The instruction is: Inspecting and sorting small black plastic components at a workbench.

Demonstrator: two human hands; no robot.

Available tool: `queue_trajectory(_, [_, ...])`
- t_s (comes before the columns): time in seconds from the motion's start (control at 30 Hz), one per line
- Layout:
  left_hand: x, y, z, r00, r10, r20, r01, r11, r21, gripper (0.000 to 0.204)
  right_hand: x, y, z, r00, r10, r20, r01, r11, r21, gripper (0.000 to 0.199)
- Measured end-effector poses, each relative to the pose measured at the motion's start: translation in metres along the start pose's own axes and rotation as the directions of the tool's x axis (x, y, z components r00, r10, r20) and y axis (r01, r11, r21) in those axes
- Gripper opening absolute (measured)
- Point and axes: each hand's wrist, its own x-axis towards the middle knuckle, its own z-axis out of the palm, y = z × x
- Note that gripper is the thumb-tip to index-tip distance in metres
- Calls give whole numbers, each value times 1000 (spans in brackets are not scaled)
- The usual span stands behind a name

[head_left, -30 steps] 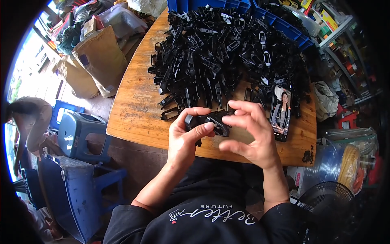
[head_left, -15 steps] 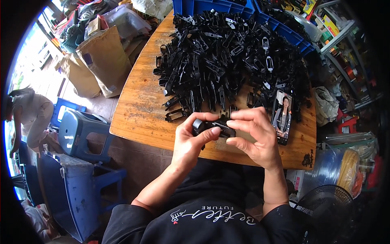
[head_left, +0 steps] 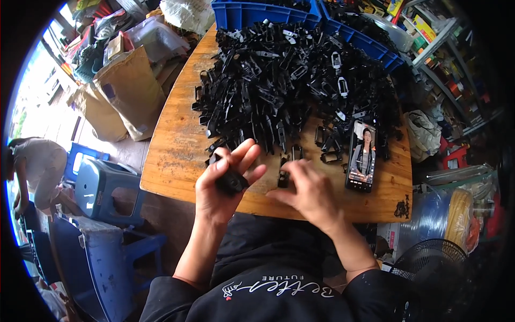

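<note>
In my left hand (head_left: 214,185), turned palm up, lies a dark black plastic part (head_left: 232,182). The thumb presses over it, and the other fingers curl loosely upward; its exact kind is blurred. To its right, my right hand (head_left: 311,196) hovers over the front of the table, thumb and forefinger apart. A small black plastic piece (head_left: 282,176) lies just beyond that gap, and I see nothing gripped there. Behind both hands spreads a big heap of black plastic parts (head_left: 263,80), many of them long frames with openings.
A phone (head_left: 361,161) with a lit screen rests on the wooden table (head_left: 171,161), right of my hand. Blue crates (head_left: 268,15) of black parts line the back. Blue stools (head_left: 102,188) and a bent-over person (head_left: 40,166) are left; a black fan (head_left: 429,263) stands lower right.
My hands have come apart. The left has moved left with the black part and turned palm up; the right has let go and lowered toward the table.
</note>
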Motion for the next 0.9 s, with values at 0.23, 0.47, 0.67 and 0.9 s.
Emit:
queue_trajectory(0.23, [-24,-10,-14,982,-181,-56,189,931,313,27,-15,-25,-4,967,252,-25,-144,627,766,21])
queue_trajectory(0.47, [-17,-18,-8,989,-141,-53,150,949,277,8,6,-8,-21,953,58,-296,23,965,262,25])
queue_trajectory(0.67, [4,-23,4,990,41,-132,23,892,451,7,6,28,1,983,61,-173,-88,984,-154,19])
queue_trajectory(0.9, [8,-16,-1,980,121,-159,-16,842,539,10,-5,26,-21,954,300,-21,-213,724,656,13])
